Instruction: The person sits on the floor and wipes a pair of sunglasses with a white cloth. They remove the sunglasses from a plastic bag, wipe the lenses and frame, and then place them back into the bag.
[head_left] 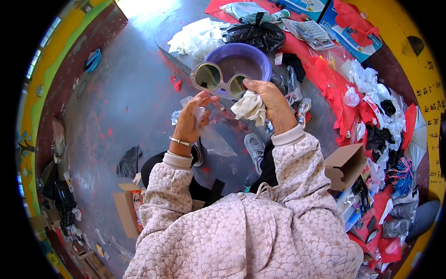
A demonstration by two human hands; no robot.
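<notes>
My right hand (pixel 274 104) pinches one lens of a pair of pale-framed sunglasses (pixel 222 89) with dark lenses. A crumpled off-white cloth (pixel 251 108) is bunched under the same fingers. To the left, my left hand (pixel 191 118) is closed around a clear plastic bag (pixel 216 139), which hangs below it. Its fingertips are near the sunglasses but look apart from them. Just beyond the glasses, a purple basin (pixel 265 60) stands on the floor, partly covered by them in view.
A black plastic bag (pixel 255 33) and a white bag (pixel 197 37) lie behind the basin. Red sheeting (pixel 327 95) with plastic wrappings spreads along the right. Open cardboard boxes (pixel 344 165) flank me. My shoe (pixel 254 151) shows below my hands. A blue basket (pixel 93 60) sits by the left wall.
</notes>
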